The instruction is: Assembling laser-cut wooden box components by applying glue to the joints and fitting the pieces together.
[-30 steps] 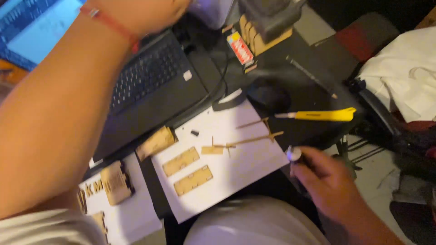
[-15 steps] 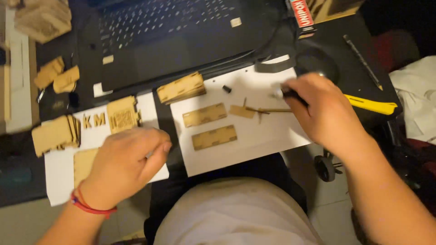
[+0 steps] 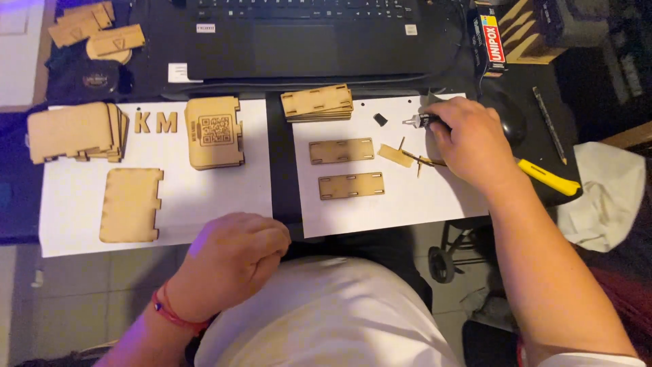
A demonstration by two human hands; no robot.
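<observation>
Gripping glue tube (image 3: 420, 121), right hand (image 3: 471, 139)

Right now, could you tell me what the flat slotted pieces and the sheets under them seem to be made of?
The slotted pieces look like thin laser-cut plywood or fibreboard: matte tan faces, darker edges, crisp rectangular slots. The sheets beneath look like plain white paper, flat and matte. The tube tip in the right hand looks like pale plastic, though it is too small to be sure.

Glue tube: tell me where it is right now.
The glue tube is in the right hand, over the right white sheet, nozzle pointing left near a small black piece.
</observation>
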